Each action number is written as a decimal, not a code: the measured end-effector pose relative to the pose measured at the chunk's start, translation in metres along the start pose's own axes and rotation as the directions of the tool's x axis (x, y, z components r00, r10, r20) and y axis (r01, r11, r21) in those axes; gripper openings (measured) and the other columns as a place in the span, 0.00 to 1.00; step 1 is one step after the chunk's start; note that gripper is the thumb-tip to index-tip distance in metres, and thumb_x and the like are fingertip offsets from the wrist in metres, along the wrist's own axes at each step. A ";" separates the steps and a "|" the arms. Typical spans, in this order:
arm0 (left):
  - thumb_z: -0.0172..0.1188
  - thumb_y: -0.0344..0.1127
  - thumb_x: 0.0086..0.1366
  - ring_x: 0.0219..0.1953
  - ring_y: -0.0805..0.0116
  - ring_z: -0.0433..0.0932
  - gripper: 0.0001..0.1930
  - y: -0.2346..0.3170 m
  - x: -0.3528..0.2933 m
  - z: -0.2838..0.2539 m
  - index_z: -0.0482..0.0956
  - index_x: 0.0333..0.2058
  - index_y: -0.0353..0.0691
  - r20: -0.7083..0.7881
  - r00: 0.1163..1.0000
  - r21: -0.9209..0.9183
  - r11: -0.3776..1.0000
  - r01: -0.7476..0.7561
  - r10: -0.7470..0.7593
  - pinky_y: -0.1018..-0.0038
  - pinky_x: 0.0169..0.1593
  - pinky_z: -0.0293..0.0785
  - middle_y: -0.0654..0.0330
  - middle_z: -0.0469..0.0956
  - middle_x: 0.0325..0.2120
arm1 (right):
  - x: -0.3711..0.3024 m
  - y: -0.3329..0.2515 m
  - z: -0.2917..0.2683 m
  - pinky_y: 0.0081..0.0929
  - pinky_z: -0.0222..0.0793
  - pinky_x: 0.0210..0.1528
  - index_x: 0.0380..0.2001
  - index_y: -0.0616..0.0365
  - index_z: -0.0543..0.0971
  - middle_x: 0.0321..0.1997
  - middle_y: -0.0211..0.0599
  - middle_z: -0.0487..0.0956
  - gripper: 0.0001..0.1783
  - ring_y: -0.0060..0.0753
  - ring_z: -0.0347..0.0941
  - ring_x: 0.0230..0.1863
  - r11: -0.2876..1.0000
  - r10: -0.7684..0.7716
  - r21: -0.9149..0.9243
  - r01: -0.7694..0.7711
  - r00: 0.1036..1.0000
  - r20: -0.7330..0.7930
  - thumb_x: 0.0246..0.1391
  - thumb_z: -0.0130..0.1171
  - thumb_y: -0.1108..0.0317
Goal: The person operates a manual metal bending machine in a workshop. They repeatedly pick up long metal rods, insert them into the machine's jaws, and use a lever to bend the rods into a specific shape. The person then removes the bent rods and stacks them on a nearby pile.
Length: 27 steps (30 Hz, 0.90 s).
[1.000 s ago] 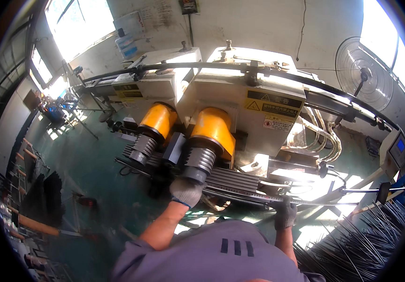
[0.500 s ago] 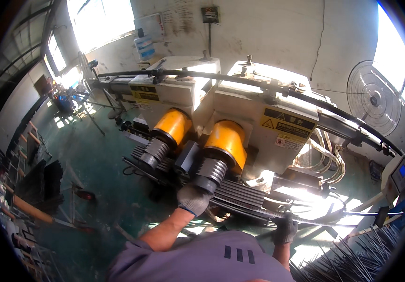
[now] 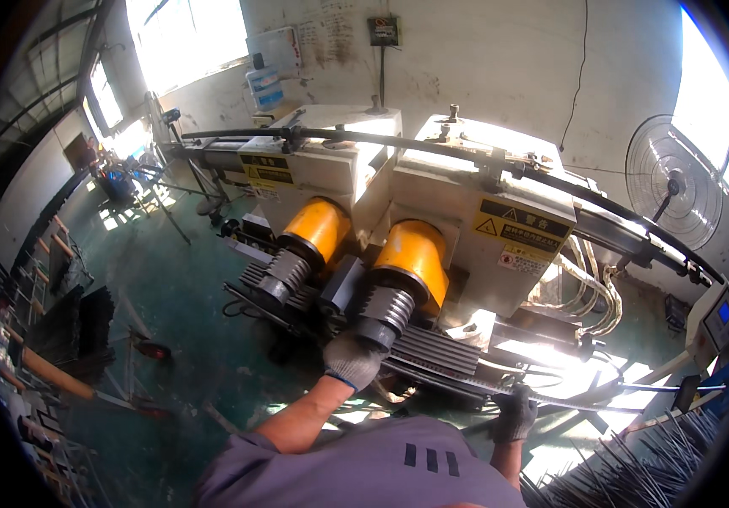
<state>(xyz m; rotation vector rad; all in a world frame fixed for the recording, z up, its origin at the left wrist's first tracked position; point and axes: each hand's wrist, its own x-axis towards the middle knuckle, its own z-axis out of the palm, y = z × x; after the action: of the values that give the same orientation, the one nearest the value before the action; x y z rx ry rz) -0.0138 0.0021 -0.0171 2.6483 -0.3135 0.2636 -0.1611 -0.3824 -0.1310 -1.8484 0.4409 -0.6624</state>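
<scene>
My left hand, in a grey knit glove, is at the near end of the right-hand ribbed bending head. Its fingers are hidden beneath and behind that head's dark end collar. My right hand, in a dark worn glove, is at the machine's front edge. Its fingers are closed around a long thin metal bar that runs off to the right. Orange housings carry the ribbed heads, and a second ribbed head is to the left. Between my hands lies a slatted grey rail.
Behind the heads stands the pale machine body with warning labels, crossed by a long dark rail. A control box and a bundle of thin rods are on the right. Metal stock on racks fills the left; a large fan stands by the wall.
The scene has shifted slightly down and right in view. Both hands keep the same places at the machine.
</scene>
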 end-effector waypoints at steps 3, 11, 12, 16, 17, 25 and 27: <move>0.71 0.50 0.65 0.49 0.44 0.87 0.19 0.002 0.001 -0.003 0.87 0.49 0.46 0.042 0.999 0.018 1.000 0.024 -0.025 0.56 0.53 0.84 0.50 0.89 0.45 | -0.001 -0.004 -0.001 0.35 0.73 0.49 0.51 0.52 0.82 0.31 0.28 0.85 0.24 0.34 0.83 0.34 0.850 -0.328 -0.422 0.316 0.944 0.046 0.51 0.77 0.74; 0.72 0.48 0.65 0.46 0.44 0.87 0.18 -0.003 -0.001 -0.003 0.88 0.48 0.45 -0.040 0.991 0.054 0.991 -0.125 0.127 0.55 0.52 0.84 0.51 0.88 0.44 | -0.004 0.007 0.001 0.36 0.72 0.50 0.53 0.53 0.81 0.31 0.27 0.86 0.25 0.34 0.84 0.36 0.990 -0.077 -0.117 0.075 0.997 -0.013 0.52 0.77 0.72; 0.72 0.48 0.65 0.46 0.44 0.86 0.18 -0.003 -0.002 -0.004 0.88 0.48 0.45 -0.078 0.980 0.062 0.982 -0.181 0.185 0.55 0.51 0.84 0.51 0.88 0.43 | -0.004 0.011 0.001 0.37 0.72 0.50 0.53 0.53 0.82 0.32 0.27 0.86 0.24 0.34 0.84 0.36 0.998 0.041 0.044 -0.040 0.999 -0.025 0.53 0.77 0.72; 0.74 0.48 0.63 0.44 0.45 0.86 0.18 0.006 -0.013 -0.013 0.89 0.46 0.45 -0.150 0.956 0.040 0.967 -0.250 0.254 0.55 0.49 0.84 0.51 0.88 0.42 | -0.006 0.019 -0.004 0.41 0.71 0.50 0.51 0.52 0.84 0.37 0.27 0.86 0.20 0.35 0.84 0.40 1.000 -0.020 0.005 0.020 0.999 -0.037 0.54 0.75 0.70; 0.74 0.48 0.63 0.44 0.46 0.86 0.18 0.010 -0.015 -0.017 0.89 0.45 0.44 -0.136 0.964 0.012 0.973 -0.231 0.230 0.55 0.48 0.84 0.51 0.88 0.42 | -0.005 0.018 -0.008 0.42 0.71 0.50 0.51 0.52 0.85 0.39 0.27 0.86 0.19 0.35 0.84 0.41 0.967 -0.181 -0.183 0.178 0.984 0.002 0.55 0.74 0.70; 0.78 0.52 0.61 0.39 0.49 0.87 0.19 0.060 -0.027 -0.039 0.89 0.37 0.42 0.213 0.973 -0.264 0.964 -0.032 0.091 0.58 0.45 0.84 0.54 0.86 0.37 | -0.002 -0.051 -0.008 0.30 0.74 0.31 0.44 0.58 0.84 0.36 0.36 0.83 0.09 0.30 0.80 0.28 0.968 0.087 0.236 -0.085 0.996 0.002 0.73 0.64 0.64; 0.79 0.51 0.61 0.38 0.50 0.86 0.19 0.079 -0.030 -0.031 0.87 0.34 0.41 0.195 0.965 -0.358 0.929 -0.093 0.172 0.58 0.44 0.83 0.55 0.85 0.34 | 0.002 -0.095 -0.002 0.26 0.73 0.27 0.41 0.62 0.83 0.30 0.36 0.82 0.15 0.27 0.79 0.25 0.814 0.262 0.524 -0.248 0.964 0.050 0.77 0.60 0.60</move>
<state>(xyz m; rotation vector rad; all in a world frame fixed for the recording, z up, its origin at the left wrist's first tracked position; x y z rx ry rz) -0.0675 -0.0470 0.0358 2.3091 -0.5613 -0.0492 -0.1612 -0.3508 -0.0417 -1.2303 0.4594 -0.5525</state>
